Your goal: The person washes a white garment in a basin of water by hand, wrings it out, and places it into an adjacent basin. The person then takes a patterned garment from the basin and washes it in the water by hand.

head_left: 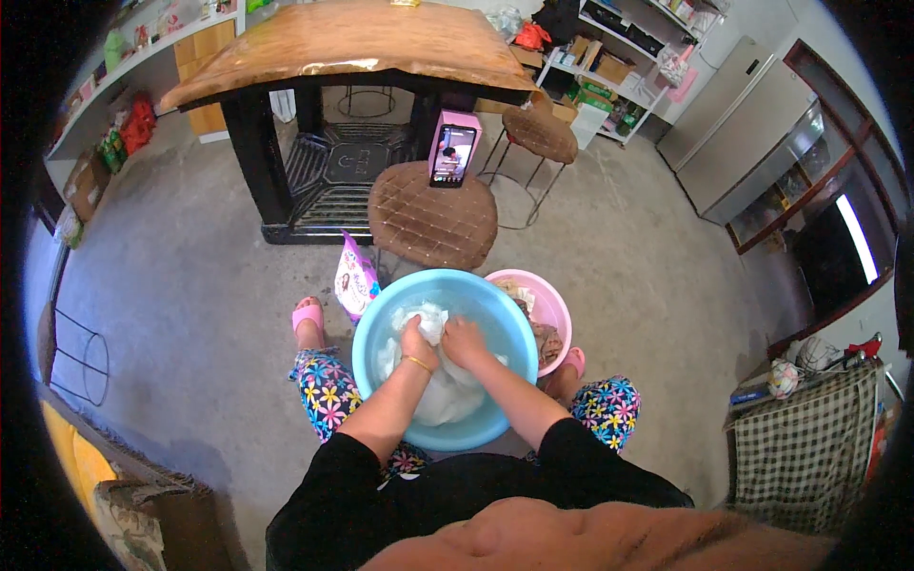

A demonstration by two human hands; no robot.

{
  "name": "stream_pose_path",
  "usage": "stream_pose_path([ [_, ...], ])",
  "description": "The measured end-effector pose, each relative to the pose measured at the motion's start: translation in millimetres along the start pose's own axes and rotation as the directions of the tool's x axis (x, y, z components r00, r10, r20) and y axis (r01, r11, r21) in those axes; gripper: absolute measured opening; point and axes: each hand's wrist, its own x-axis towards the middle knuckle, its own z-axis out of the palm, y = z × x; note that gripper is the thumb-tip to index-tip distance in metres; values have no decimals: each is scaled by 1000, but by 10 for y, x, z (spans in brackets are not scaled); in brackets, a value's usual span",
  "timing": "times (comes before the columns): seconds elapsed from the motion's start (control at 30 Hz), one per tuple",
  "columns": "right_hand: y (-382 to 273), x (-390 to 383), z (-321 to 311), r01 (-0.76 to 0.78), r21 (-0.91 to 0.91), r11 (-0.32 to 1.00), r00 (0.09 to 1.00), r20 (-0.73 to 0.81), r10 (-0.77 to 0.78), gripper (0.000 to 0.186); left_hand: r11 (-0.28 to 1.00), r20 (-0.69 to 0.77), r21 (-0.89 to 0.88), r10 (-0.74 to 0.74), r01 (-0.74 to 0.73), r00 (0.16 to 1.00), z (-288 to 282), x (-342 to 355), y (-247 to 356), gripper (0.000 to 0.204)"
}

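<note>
A wide light-blue basin (519,328) stands between my knees, with a wet white cloth (446,398) in it. Near the far side of the basin, my left hand (419,344) is closed on a bunched part of the cloth. Close beside it, my right hand (463,343) is closed on the same cloth, its fingers partly hidden. Whitish water or suds surround the cloth; I cannot tell which. Against the basin's right side sits a pink basin (562,309) holding brownish fabric. A purple and white bag (355,284) stands upright by the far left rim.
A phone (451,157) leans against a pink box on a brown padded stool (428,221) just beyond the basin. Behind it stands a wood-topped table (352,43) with black legs. Another stool (540,133) is at its right. A fridge (733,128) stands far right.
</note>
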Motion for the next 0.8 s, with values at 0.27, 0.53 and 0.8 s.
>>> stream_pose_path([
  [0.27, 59, 172, 105, -69, 265, 962, 996, -28, 79, 32, 939, -128, 344, 71, -23, 989, 123, -186, -43, 39],
  [0.53, -659, -492, -556, 218, 605, 765, 970, -223, -100, 25, 972, 470, -164, -75, 170, 879, -472, 270, -76, 34],
  [0.8, -541, -85, -465, 96, 253, 963, 955, -295, -18, 18, 644, 285, 714, 93, -276, 954, -118, -269, -76, 44],
])
